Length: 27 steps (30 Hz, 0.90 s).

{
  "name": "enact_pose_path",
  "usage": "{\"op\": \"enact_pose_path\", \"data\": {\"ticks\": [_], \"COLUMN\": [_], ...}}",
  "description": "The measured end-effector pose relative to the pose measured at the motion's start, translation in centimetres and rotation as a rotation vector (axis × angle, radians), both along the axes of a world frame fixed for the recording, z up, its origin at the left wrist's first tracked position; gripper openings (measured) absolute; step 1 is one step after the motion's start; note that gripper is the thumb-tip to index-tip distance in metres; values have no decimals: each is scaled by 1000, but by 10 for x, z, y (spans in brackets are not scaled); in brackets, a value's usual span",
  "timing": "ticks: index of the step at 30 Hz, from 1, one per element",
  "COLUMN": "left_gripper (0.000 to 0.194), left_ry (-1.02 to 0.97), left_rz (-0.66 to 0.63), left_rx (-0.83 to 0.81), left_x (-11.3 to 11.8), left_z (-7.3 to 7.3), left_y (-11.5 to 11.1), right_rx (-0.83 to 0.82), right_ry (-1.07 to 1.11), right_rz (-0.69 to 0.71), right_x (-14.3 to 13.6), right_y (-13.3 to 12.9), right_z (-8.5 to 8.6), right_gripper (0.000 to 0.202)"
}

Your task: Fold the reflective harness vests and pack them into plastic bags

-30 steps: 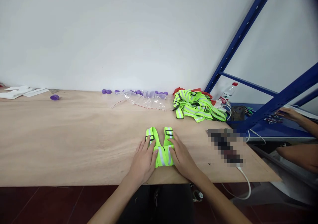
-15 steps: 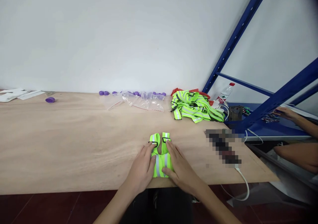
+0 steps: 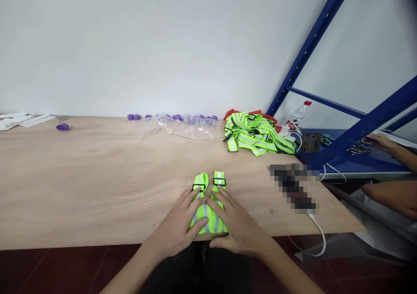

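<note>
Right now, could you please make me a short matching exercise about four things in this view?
Column one:
1. Folded straps
2. Bottle
3. Clear bags
4. Metal frame

Column two:
A. Topped with a red cap
B. Blue
C. Under the left hand and right hand
D. Beside small purple pieces

Pairs: 1-C, 2-A, 3-D, 4-B.

Strap harness [image 3: 213, 225] at near edge of table [image 3: 97, 176], plastic bags [image 3: 195, 131] behind, strap heap [image 3: 257, 134] right of bags.
</note>
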State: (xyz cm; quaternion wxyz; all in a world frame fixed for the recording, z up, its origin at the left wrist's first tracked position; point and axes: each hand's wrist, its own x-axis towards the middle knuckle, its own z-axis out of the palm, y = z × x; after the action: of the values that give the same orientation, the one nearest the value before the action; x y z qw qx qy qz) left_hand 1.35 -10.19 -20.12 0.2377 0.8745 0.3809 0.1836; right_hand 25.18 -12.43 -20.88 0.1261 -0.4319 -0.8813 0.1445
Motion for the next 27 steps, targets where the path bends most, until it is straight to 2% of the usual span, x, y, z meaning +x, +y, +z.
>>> {"op": "enact_pose_path", "data": {"ticks": [4, 11, 15, 20, 23, 27], "left_gripper": [87, 89, 92, 84, 70, 52], "left_ry": [79, 86, 69, 66, 31, 11], "left_rz": [-150, -140, -109, -80, -110, -88], "left_rx": [40, 87, 112, 145, 151, 60], "left_x": [-14, -12, -9, -1, 1, 5], "left_z": [-2, -7, -7, 1, 10, 20], "left_y": [4, 2, 3, 8, 15, 29], "right_rx": [22, 83, 117, 116, 110, 103], "right_ry": [-8, -23, -16, 23, 88, 166], "right_rz": [16, 30, -5, -41, -70, -98], "right_x": [1, 2, 0, -2, -1, 1], "right_y": [1, 1, -1, 0, 6, 20], "right_z": [-2, -2, -3, 0, 4, 8], "right_gripper": [99, 100, 88, 73, 62, 43]}}
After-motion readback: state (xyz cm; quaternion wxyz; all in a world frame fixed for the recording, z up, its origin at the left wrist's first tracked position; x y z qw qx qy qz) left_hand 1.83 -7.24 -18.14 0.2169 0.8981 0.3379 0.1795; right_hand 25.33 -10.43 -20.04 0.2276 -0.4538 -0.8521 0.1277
